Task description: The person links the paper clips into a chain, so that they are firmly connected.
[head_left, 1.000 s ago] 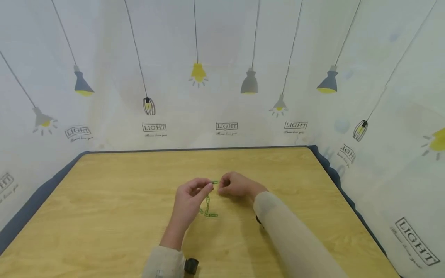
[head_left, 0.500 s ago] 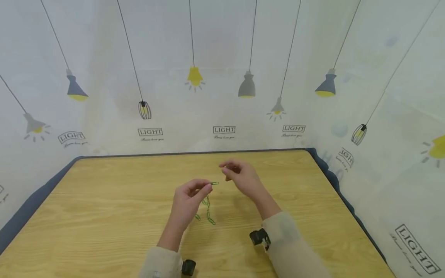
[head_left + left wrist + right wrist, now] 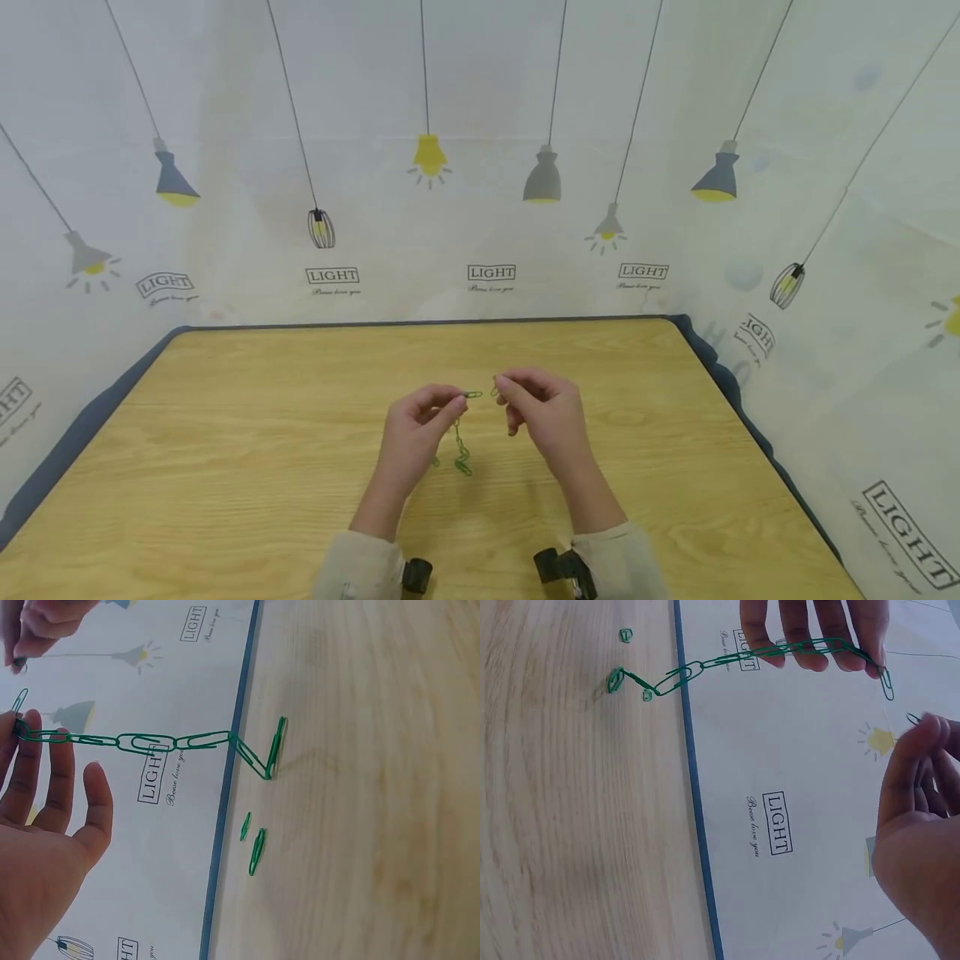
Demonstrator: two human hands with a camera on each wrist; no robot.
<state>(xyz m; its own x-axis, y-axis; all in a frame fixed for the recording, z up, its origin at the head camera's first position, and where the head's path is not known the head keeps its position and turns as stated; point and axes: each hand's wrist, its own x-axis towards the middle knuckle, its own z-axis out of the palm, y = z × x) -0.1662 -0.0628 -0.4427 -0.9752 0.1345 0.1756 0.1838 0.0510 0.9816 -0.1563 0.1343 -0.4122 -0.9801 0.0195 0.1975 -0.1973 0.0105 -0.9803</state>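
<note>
My left hand point(image 3: 423, 433) pinches the top of a chain of green paper clips point(image 3: 146, 742) between thumb and index finger. One clip's end sticks out past those fingertips toward the right hand, and the linked clips hang down, the lowest ones bent at the tabletop. My right hand point(image 3: 543, 408) pinches a single paper clip point(image 3: 913, 718), mostly covered by its fingers. A small gap separates that clip from the one poking out of the left hand. Two loose green paper clips point(image 3: 257, 851) lie on the table near the foot of the chain.
A wood-grain table point(image 3: 247, 417) spreads under both hands, with a dark blue edge. Behind it and at the sides stand pale walls point(image 3: 360, 100) printed with hanging lamps. Each wrist wears a black camera point(image 3: 416, 575).
The right hand first rose away from the left, then came back down beside it, where a clip now shows at its fingertips. The left hand stays nearly in place while the chain sways.
</note>
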